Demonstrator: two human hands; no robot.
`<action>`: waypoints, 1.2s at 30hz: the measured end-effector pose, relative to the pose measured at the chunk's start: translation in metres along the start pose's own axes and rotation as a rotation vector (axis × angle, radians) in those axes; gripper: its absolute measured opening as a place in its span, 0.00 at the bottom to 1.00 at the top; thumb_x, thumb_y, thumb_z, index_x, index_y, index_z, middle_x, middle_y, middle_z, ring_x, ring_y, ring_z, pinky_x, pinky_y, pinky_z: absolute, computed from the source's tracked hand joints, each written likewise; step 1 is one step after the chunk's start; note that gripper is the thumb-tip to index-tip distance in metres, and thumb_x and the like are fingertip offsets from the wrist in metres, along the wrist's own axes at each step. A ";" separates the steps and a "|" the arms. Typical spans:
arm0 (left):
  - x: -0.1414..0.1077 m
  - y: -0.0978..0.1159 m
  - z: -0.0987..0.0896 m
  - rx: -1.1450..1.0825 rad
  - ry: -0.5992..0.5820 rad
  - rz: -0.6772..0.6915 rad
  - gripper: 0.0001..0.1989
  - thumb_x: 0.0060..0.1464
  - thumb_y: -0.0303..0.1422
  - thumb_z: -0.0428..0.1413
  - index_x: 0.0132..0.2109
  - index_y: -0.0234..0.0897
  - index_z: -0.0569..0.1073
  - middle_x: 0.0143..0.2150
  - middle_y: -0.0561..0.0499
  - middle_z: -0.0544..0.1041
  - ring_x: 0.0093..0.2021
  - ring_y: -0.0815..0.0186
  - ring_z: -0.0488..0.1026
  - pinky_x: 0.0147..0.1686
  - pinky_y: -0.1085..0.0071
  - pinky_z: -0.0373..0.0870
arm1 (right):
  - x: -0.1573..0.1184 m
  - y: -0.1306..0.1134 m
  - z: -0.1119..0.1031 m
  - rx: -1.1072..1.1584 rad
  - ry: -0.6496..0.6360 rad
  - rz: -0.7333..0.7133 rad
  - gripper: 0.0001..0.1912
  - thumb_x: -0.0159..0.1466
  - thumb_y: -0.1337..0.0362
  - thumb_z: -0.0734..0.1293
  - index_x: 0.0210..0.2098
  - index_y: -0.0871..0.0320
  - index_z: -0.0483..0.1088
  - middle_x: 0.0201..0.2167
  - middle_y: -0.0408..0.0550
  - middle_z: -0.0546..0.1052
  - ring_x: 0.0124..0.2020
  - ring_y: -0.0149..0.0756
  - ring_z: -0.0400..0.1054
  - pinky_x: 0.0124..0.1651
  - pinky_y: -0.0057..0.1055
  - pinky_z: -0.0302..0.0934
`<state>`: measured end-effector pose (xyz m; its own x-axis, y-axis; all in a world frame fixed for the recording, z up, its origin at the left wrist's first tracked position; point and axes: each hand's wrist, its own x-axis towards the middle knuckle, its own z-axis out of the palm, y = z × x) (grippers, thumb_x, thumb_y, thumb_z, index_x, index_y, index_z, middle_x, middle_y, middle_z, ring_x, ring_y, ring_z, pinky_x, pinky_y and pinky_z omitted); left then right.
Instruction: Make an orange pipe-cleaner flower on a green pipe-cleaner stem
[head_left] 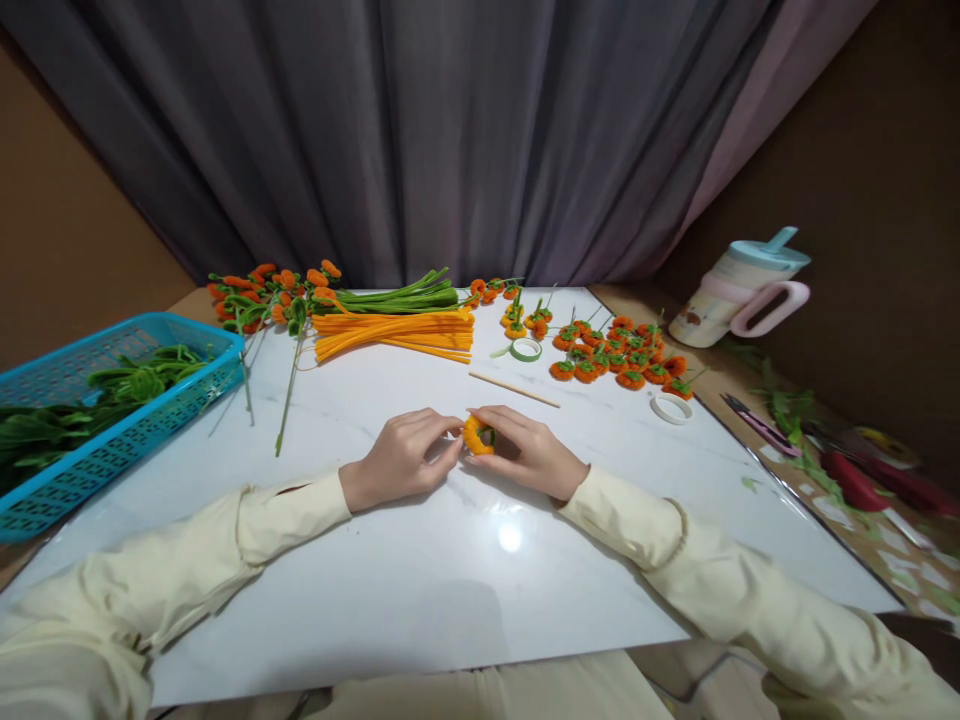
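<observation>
Above the white marbled tabletop (360, 590), a yellow-orange chenille ring (472, 436) (green showed inside it) was held by the right hand (534, 452), between thumb and fingertips. The left hand (403, 455) stood just beside the ring's left edge; whether it gripped anything, I could not tell. Beyond lay bundled orange chenille stems (394, 334).
</observation>
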<state>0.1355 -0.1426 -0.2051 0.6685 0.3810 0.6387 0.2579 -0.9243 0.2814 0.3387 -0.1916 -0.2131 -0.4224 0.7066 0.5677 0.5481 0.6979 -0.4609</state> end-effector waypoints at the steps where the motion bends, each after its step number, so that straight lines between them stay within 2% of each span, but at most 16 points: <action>1: 0.000 0.000 0.000 -0.002 -0.012 0.001 0.07 0.55 0.27 0.50 0.41 0.32 0.70 0.31 0.46 0.75 0.29 0.66 0.71 0.30 0.70 0.67 | 0.000 0.000 0.000 0.000 0.000 -0.002 0.24 0.61 0.57 0.65 0.55 0.59 0.60 0.46 0.57 0.71 0.47 0.38 0.68 0.49 0.36 0.66; 7: 0.001 -0.001 0.000 -0.009 -0.069 -0.011 0.07 0.55 0.27 0.49 0.40 0.33 0.69 0.30 0.46 0.74 0.30 0.65 0.71 0.31 0.70 0.67 | -0.001 0.002 0.001 -0.011 -0.004 -0.010 0.25 0.61 0.56 0.65 0.55 0.58 0.60 0.47 0.57 0.71 0.47 0.39 0.68 0.49 0.37 0.66; 16: 0.001 -0.001 -0.001 -0.073 -0.095 -0.004 0.07 0.56 0.26 0.47 0.39 0.33 0.69 0.31 0.46 0.74 0.32 0.65 0.70 0.33 0.69 0.68 | -0.002 0.003 0.001 -0.019 -0.012 -0.023 0.25 0.62 0.56 0.64 0.55 0.59 0.59 0.47 0.58 0.71 0.47 0.40 0.68 0.49 0.37 0.67; 24: 0.000 -0.001 -0.001 -0.098 -0.103 0.004 0.07 0.57 0.26 0.47 0.39 0.32 0.69 0.30 0.46 0.74 0.32 0.65 0.71 0.33 0.69 0.68 | -0.001 0.002 0.001 -0.022 -0.022 -0.029 0.25 0.61 0.57 0.65 0.55 0.60 0.60 0.47 0.59 0.71 0.48 0.40 0.68 0.50 0.37 0.66; 36: -0.002 -0.004 0.003 -0.026 -0.073 -0.029 0.09 0.57 0.27 0.49 0.44 0.31 0.70 0.35 0.44 0.76 0.35 0.64 0.73 0.35 0.68 0.69 | -0.001 0.004 0.001 -0.019 0.003 -0.028 0.25 0.61 0.58 0.66 0.54 0.61 0.60 0.46 0.58 0.71 0.47 0.39 0.68 0.49 0.35 0.66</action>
<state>0.1350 -0.1393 -0.2097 0.7101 0.4044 0.5763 0.2608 -0.9114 0.3183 0.3405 -0.1892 -0.2161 -0.4357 0.6863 0.5823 0.5496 0.7152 -0.4317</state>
